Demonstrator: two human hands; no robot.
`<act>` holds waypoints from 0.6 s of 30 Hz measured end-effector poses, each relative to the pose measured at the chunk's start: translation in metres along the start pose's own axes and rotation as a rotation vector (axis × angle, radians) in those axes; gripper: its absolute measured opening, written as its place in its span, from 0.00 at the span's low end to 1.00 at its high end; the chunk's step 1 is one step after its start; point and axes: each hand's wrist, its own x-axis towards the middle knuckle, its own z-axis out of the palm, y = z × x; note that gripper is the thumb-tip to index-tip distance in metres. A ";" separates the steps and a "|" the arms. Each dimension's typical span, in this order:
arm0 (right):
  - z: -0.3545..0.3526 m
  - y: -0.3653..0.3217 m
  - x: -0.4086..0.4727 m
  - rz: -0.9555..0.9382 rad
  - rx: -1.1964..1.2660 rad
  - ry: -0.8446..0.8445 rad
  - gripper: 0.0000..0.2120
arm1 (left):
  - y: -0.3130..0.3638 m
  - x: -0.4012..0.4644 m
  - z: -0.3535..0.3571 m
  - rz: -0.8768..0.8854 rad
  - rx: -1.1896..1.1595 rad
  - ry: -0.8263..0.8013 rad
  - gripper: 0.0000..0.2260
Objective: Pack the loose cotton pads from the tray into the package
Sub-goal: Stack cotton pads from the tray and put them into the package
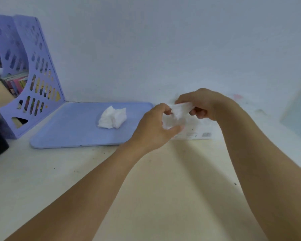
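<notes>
- Your left hand (pixel 153 126) and right hand (pixel 201 105) pinch the package (pixel 178 113) mouth, right of the tray (pixel 73 126), spreading it for filling.
- Cotton pads (pixel 112 117) wait on the tray (unpacked).

matt plastic tray (pixel 68 129), fluffy cotton pads (pixel 112 117), clear glossy package (pixel 189 129).

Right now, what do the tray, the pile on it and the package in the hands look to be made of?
Tray: probably matte lilac plastic, with a smooth moulded rounded rim. Cotton pads: soft white fibrous cotton, crumpled and fluffy. Package: seemingly thin clear plastic film with print and a barcode, bunching where the left hand and right hand pinch it.
</notes>
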 end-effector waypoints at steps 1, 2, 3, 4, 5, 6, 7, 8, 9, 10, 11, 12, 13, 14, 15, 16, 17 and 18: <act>0.001 0.004 -0.001 0.028 -0.042 -0.024 0.22 | -0.005 -0.002 0.006 0.008 0.016 0.003 0.22; 0.003 0.009 -0.001 0.047 -0.063 -0.032 0.21 | -0.011 -0.005 0.011 0.009 0.017 0.018 0.24; 0.005 0.013 0.001 0.059 -0.085 -0.025 0.19 | -0.015 -0.006 0.014 0.007 0.016 0.028 0.26; 0.006 0.015 0.003 0.074 -0.122 -0.011 0.16 | -0.018 -0.008 0.015 0.011 0.019 0.029 0.28; 0.009 0.017 0.006 0.086 -0.175 0.005 0.16 | -0.022 -0.009 0.015 0.022 0.037 0.016 0.28; 0.012 0.018 0.007 0.086 -0.232 0.016 0.17 | -0.024 -0.011 0.016 0.039 0.058 -0.001 0.28; 0.014 0.018 0.008 0.070 -0.286 0.023 0.18 | -0.026 -0.012 0.015 0.063 0.090 -0.018 0.27; 0.016 0.017 0.009 0.053 -0.342 0.027 0.18 | -0.027 -0.012 0.016 0.096 0.128 -0.039 0.26; 0.018 0.016 0.010 0.042 -0.406 0.028 0.19 | -0.029 -0.013 0.016 0.131 0.164 -0.062 0.24; 0.020 0.015 0.011 0.032 -0.481 0.024 0.19 | -0.031 -0.013 0.017 0.170 0.194 -0.075 0.21; 0.024 0.013 0.013 0.019 -0.568 0.021 0.18 | -0.034 -0.013 0.018 0.202 0.226 -0.082 0.19; 0.026 0.012 0.015 0.004 -0.657 0.024 0.17 | -0.035 -0.013 0.019 0.225 0.255 -0.087 0.17; 0.029 0.011 0.016 -0.016 -0.742 0.026 0.16 | -0.034 -0.013 0.019 0.231 0.280 -0.091 0.15; 0.032 0.010 0.017 -0.037 -0.817 0.032 0.14 | -0.034 -0.013 0.020 0.235 0.302 -0.091 0.15; 0.033 0.009 0.018 -0.054 -0.885 0.042 0.12 | -0.032 -0.014 0.020 0.236 0.323 -0.090 0.14; 0.034 0.008 0.018 -0.060 -0.946 0.049 0.10 | -0.030 -0.014 0.020 0.238 0.339 -0.082 0.13; 0.034 0.008 0.018 -0.063 -0.993 0.058 0.08 | -0.028 -0.015 0.020 0.236 0.347 -0.076 0.13; 0.033 0.007 0.019 -0.062 -1.014 0.076 0.08 | -0.026 -0.015 0.021 0.234 0.344 -0.068 0.12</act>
